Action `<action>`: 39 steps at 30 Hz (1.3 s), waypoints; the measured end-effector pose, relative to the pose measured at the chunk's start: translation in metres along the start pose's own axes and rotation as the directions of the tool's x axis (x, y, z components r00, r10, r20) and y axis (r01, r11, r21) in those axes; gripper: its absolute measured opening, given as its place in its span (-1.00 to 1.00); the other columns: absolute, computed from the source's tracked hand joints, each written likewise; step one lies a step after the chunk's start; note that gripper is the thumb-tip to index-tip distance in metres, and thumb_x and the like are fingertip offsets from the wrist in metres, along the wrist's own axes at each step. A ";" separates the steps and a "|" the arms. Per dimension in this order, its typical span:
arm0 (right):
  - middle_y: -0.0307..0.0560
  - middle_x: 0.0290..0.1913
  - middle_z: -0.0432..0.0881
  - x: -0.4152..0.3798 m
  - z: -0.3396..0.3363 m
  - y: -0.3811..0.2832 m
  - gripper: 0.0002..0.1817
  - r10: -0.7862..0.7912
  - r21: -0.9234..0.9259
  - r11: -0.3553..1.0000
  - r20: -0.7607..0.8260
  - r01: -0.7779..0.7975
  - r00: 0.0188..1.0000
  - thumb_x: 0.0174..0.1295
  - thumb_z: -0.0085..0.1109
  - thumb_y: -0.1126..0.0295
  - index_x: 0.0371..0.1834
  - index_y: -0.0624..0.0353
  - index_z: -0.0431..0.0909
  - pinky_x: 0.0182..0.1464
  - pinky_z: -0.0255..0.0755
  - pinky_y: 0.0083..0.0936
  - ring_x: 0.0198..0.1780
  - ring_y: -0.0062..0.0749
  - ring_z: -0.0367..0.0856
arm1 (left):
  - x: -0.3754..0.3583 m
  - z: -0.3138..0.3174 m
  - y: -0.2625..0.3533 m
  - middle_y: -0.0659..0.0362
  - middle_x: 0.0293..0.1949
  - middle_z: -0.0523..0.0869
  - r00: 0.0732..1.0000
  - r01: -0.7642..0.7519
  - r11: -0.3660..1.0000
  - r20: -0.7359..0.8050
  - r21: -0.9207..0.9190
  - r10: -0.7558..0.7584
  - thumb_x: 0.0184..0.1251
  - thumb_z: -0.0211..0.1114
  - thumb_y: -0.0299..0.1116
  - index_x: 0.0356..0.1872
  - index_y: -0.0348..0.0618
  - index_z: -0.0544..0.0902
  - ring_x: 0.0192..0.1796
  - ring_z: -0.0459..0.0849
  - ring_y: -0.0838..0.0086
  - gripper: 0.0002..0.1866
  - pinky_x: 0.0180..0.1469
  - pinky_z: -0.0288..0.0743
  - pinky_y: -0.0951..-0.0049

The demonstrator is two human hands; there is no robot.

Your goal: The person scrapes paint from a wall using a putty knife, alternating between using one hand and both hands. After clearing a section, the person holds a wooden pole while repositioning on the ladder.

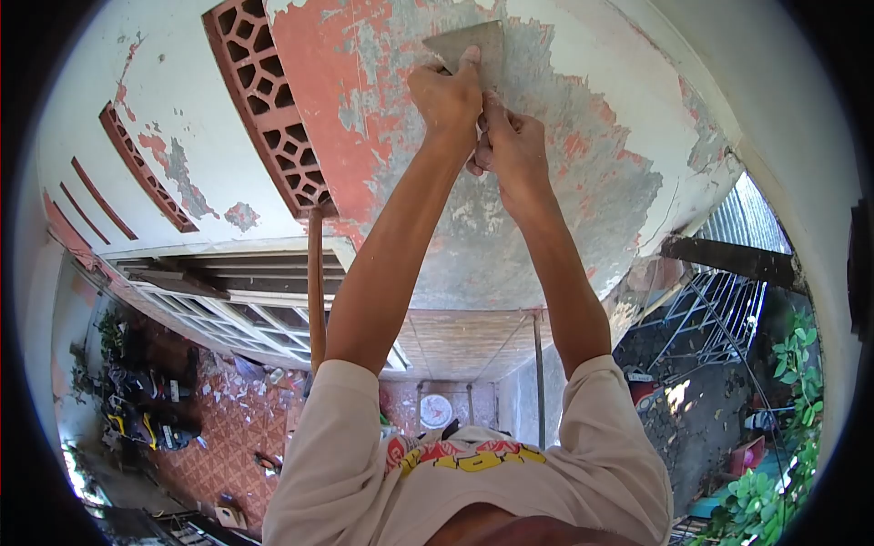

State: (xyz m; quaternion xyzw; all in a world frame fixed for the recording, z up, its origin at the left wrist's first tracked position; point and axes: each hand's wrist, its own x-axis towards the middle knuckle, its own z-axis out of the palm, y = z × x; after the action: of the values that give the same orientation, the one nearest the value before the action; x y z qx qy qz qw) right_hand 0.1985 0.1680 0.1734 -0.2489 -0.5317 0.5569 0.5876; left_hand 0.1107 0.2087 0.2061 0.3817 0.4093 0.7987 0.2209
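Observation:
A wide, flat scraper [490, 45] lies against the wall [574, 182], where white and red paint has come away from grey plaster. Fingers of my left hand [446, 98] are closed at the scraper's blade, the thumb pressed on its face. Just below and to the right, my right hand [516, 146] is wrapped round the lower end of the tool. Most of the handle is hidden by the hands. Both arms reach up in front of me, and the blade touches the paint-stripped area.
Left of the work area is a red vent block panel [273, 100]. A wooden pole [316, 282] stands beside the left forearm. Far below, paint flakes litter the tiled floor [228, 419], with motorcycles [150, 409] at left. A dark beam [728, 257] juts out at right.

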 end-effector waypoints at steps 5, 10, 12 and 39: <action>-0.30 -0.72 0.29 0.024 0.004 -0.003 -0.53 -0.054 -0.010 0.999 -0.011 0.054 0.998 0.49 0.07 0.14 -0.57 0.20 0.42 -0.66 0.24 -0.50 -0.73 -0.62 0.23 | 0.019 0.011 0.008 0.00 -0.58 0.66 0.998 -0.064 0.998 0.000 -0.005 0.064 0.19 0.48 -0.37 -0.51 -0.52 0.64 -0.55 0.57 0.39 -0.67 -0.45 0.47 0.23; -0.34 -0.68 0.29 0.020 0.004 -0.001 -0.58 -0.083 -0.008 0.996 -0.003 0.083 0.997 0.52 0.04 0.13 -0.48 0.18 0.48 -0.64 0.20 -0.51 -0.73 -0.69 0.15 | 0.021 0.009 0.008 -0.01 -0.58 0.66 0.998 -0.040 0.999 0.040 0.017 0.040 0.19 0.48 -0.37 -0.52 -0.50 0.64 -0.55 0.57 0.38 -0.68 -0.46 0.47 0.24; -0.33 -0.66 0.31 0.006 -0.001 0.007 -0.57 -0.048 -0.048 0.998 -0.022 0.047 0.999 0.52 0.04 0.12 -0.48 0.18 0.48 -0.64 0.20 -0.51 -0.72 -0.69 0.15 | 0.010 0.002 -0.007 -0.01 -0.57 0.67 0.999 -0.006 1.000 0.032 0.004 0.006 0.19 0.47 -0.38 -0.52 -0.49 0.64 -0.56 0.55 0.38 -0.69 -0.48 0.46 0.24; -0.30 -0.70 0.29 0.013 0.007 0.000 -0.52 -0.037 0.064 0.997 -0.002 0.037 0.999 0.51 0.02 0.15 -0.58 0.20 0.40 -0.67 0.21 -0.51 -0.74 -0.64 0.20 | 0.025 0.006 -0.008 -0.09 -0.57 0.70 0.996 -0.090 0.992 0.035 0.091 0.087 0.19 0.47 -0.31 -0.48 -0.50 0.68 -0.55 0.62 0.32 -0.66 -0.41 0.52 0.19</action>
State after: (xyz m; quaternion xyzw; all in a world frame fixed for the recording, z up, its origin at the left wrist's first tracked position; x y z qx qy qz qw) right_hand 0.1902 0.1778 0.1801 -0.2203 -0.5181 0.5625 0.6055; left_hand 0.1005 0.2326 0.2118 0.4214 0.4249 0.7821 0.1736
